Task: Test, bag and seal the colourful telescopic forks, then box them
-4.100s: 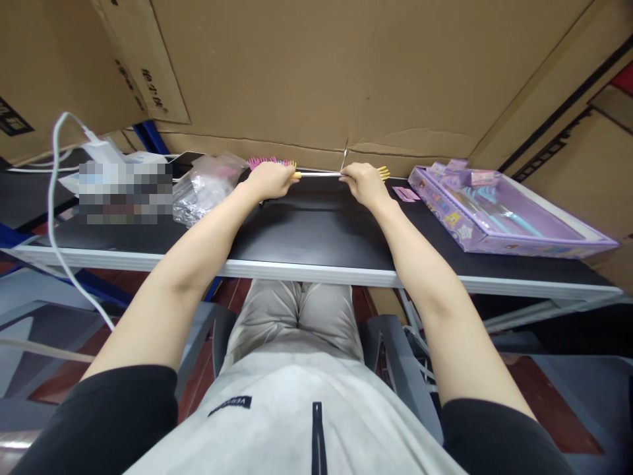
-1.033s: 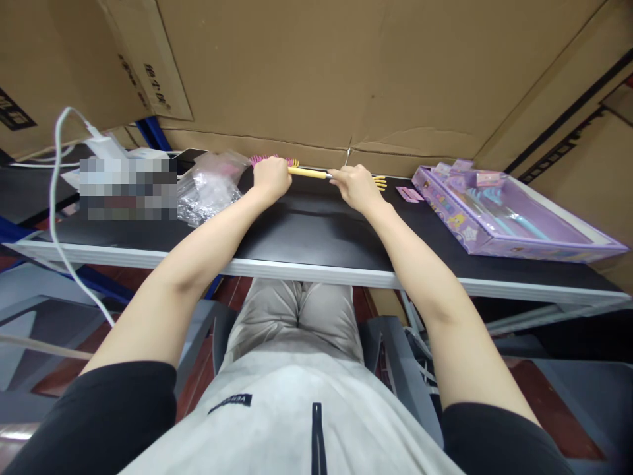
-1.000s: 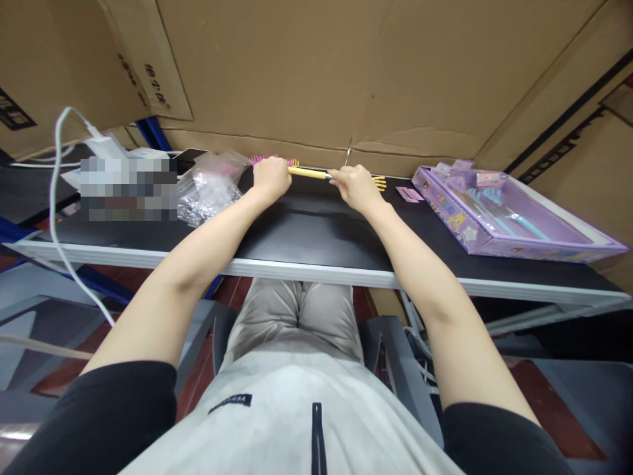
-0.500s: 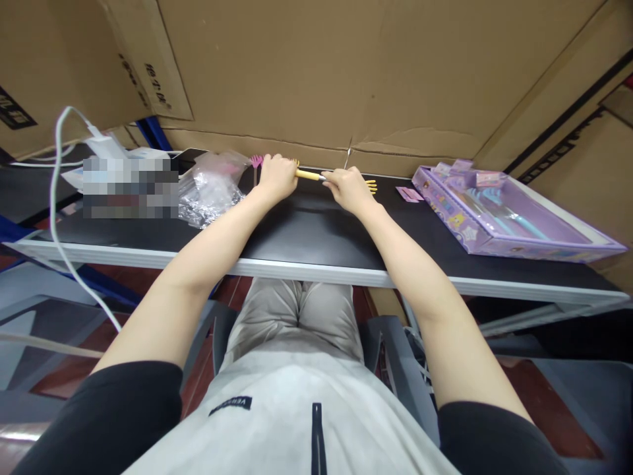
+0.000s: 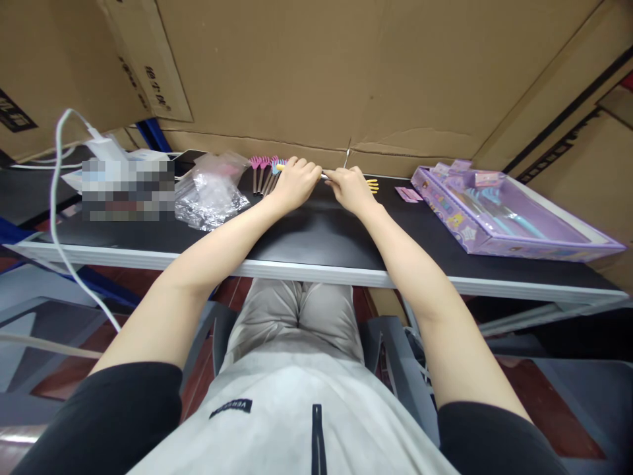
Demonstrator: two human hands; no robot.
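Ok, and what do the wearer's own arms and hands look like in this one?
Both arms have plain black sleeves ending above the elbow; the forearms are bare. The left hand and right hand are ungloved, with nothing visible on the wrists.

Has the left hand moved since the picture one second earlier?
Yes: the left hand has moved rightward, nearer to the purple box, which has stayed put.

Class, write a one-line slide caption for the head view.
Left hand and right hand grip a yellow-pronged rod above a black table, purple box at right.
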